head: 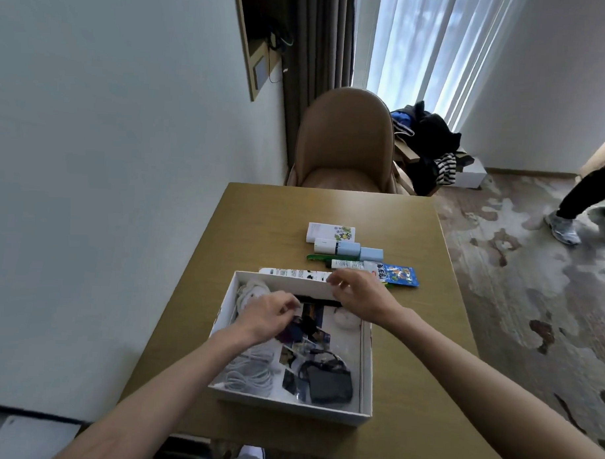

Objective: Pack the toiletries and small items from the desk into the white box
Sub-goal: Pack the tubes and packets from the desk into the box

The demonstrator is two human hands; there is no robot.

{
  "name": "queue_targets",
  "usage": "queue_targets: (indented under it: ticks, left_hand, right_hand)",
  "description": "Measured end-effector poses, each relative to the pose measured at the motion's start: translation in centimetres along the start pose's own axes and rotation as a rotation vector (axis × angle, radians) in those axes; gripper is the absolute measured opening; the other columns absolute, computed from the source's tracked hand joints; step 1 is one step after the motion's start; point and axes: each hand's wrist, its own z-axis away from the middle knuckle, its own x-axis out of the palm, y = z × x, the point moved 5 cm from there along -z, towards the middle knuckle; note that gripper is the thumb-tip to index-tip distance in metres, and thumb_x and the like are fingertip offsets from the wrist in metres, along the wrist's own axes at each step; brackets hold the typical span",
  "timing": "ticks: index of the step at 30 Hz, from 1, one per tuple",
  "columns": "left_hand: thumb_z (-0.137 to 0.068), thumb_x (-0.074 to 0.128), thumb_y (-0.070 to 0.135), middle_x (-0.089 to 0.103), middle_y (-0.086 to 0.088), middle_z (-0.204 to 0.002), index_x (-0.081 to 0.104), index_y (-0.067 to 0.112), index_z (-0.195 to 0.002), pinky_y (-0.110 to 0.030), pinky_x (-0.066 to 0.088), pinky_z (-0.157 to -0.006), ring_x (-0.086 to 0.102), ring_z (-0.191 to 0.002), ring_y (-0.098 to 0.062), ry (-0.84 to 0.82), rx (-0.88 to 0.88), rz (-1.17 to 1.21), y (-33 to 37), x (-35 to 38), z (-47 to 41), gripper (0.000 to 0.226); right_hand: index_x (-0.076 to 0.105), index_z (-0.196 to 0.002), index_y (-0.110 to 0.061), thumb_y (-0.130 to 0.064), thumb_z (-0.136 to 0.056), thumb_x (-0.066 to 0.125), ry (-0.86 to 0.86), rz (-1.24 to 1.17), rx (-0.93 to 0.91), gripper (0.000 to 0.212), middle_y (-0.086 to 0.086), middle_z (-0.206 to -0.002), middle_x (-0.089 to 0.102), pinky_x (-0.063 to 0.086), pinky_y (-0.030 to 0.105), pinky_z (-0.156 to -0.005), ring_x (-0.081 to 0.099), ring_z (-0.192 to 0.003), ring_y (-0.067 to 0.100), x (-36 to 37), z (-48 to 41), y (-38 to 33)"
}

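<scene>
White box (pixel 366 372) open on desk (pixel 434 340), near edge, at 6 o'clock of the desktop. Already inside: white cables (pixel 251 373), black pouch (pixel 330 384), loose photos (pixel 304 332), white round item (pixel 346 319).

Left hand (pixel 269 312) low inside box, fingers curled over the photos; whether pinching one, cannot tell. Right hand (pixel 355 294) at far wall of box, fingers bent, seemingly closing on long flat carton (pixel 292 273) lying just beyond that wall; grip not confirmed.

Step judged: packing partway, arranging contents while fetching next item. Next move likely calls for lifting the carton over the wall and laying it flat in free space at right side.

Still out, at 12 to 1 o'clock of box: white carton (pixel 331 233), pale blue packs (pixel 353 250), green toothbrush (pixel 319 257), tube (pixel 348 264), blue sachet (pixel 400 275).

Beyond desk: tan chair (pixel 345 141) at 12, curtains (pixel 434 45), clothes heap (pixel 431 144), patterned carpet (pixel 531 323), another person's leg (pixel 583 191) at 2 o'clock.
</scene>
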Motion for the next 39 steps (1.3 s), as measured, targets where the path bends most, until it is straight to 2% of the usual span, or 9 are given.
queue_targets:
  ticks: [5,8,13,16,20,24,29,35,39]
  left_hand:
    - [-0.094,0.053,0.019,0.068,0.003,-0.107,0.066,0.021,-0.108,-0.037,0.056,-0.079,0.062,-0.09,-0.011,0.093,-0.043,0.048,-0.7,-3.1,-3.0,0.019]
    - [-0.094,0.051,0.018,0.067,0.002,-0.108,0.065,0.02,-0.107,-0.038,0.056,-0.08,0.062,-0.092,-0.012,0.074,-0.057,0.064,-1.4,-3.8,-6.1,0.02]
    - [-0.095,0.049,0.011,0.066,-0.006,-0.112,0.065,0.011,-0.112,-0.02,0.046,-0.079,0.06,-0.097,-0.015,-0.027,-0.017,0.005,-2.4,-3.0,-11.8,0.023]
    - [-0.095,0.049,0.015,0.063,-0.005,-0.119,0.061,0.014,-0.116,-0.028,0.047,-0.087,0.058,-0.106,-0.019,-0.144,-0.045,-0.055,-3.4,-1.7,-15.0,0.025]
    - [-0.091,0.055,0.027,0.052,-0.001,-0.13,0.05,0.02,-0.13,-0.039,0.047,-0.094,0.051,-0.116,-0.021,-0.364,-0.062,-0.271,-4.7,1.3,-17.8,0.04]
    - [-0.085,0.064,0.036,0.051,-0.004,-0.126,0.046,0.018,-0.131,-0.041,0.048,-0.09,0.05,-0.115,-0.024,-0.493,0.015,-0.387,-5.4,4.2,-19.5,0.053]
    - [-0.085,0.064,0.027,0.05,-0.005,-0.12,0.049,0.015,-0.125,-0.039,0.05,-0.08,0.051,-0.108,-0.025,-0.464,0.094,-0.48,-5.9,6.0,-19.9,0.044]
    - [-0.086,0.061,0.027,0.054,-0.004,-0.114,0.053,0.015,-0.119,-0.039,0.051,-0.081,0.053,-0.103,-0.024,-0.444,0.107,-0.473,-6.0,6.0,-20.4,0.035]
    - [-0.082,0.063,0.029,0.054,-0.002,-0.106,0.055,0.016,-0.112,-0.036,0.05,-0.076,0.055,-0.095,-0.022,-0.429,0.085,-0.435,-5.7,5.6,-19.9,0.034]
  right_hand:
    - [0.069,-0.108,-0.015,-0.018,-0.094,0.056,0.059,-0.047,0.218,0.02,0.004,-0.104,0.072,0.054,0.04,-0.083,0.065,-0.095,0.021,-0.7,-3.2,3.5]
    - [0.065,-0.117,-0.015,-0.017,-0.091,0.055,-0.009,0.05,0.341,0.028,0.007,-0.115,0.069,0.051,0.037,-0.086,0.062,-0.105,0.026,0.1,-4.9,6.4]
    - [0.057,-0.131,-0.019,-0.009,-0.087,0.058,-0.06,0.183,0.496,0.046,0.008,-0.131,0.058,0.047,0.041,-0.095,0.051,-0.121,0.026,1.1,-6.5,11.6]
    - [0.052,-0.132,-0.018,-0.011,-0.086,0.059,-0.045,0.288,0.57,0.047,0.011,-0.128,0.054,0.044,0.038,-0.089,0.047,-0.12,0.029,1.1,-6.9,14.2]
    - [0.042,-0.131,-0.009,-0.012,-0.081,0.059,-0.215,0.431,0.71,0.054,0.013,-0.133,0.047,0.044,0.04,-0.092,0.04,-0.124,0.032,1.6,-6.8,17.3]
    - [0.037,-0.13,-0.005,-0.006,-0.08,0.055,-0.307,0.538,0.694,0.053,0.012,-0.14,0.044,0.046,0.042,-0.092,0.038,-0.127,0.033,2.3,-7.0,19.2]
    - [0.043,-0.116,-0.008,-0.002,-0.077,0.058,-0.257,0.608,0.591,0.042,0.011,-0.121,0.057,0.044,0.037,-0.083,0.048,-0.114,0.03,2.5,-7.4,19.6]
    - [0.045,-0.118,-0.01,-0.01,-0.079,0.063,-0.241,0.626,0.532,0.043,0.011,-0.122,0.056,0.046,0.039,-0.086,0.048,-0.116,0.029,1.8,-6.4,20.2]
    - [0.046,-0.113,-0.012,-0.028,-0.079,0.07,-0.148,0.514,0.521,0.045,0.011,-0.117,0.058,0.045,0.04,-0.083,0.051,-0.108,0.03,0.3,-5.8,19.5]
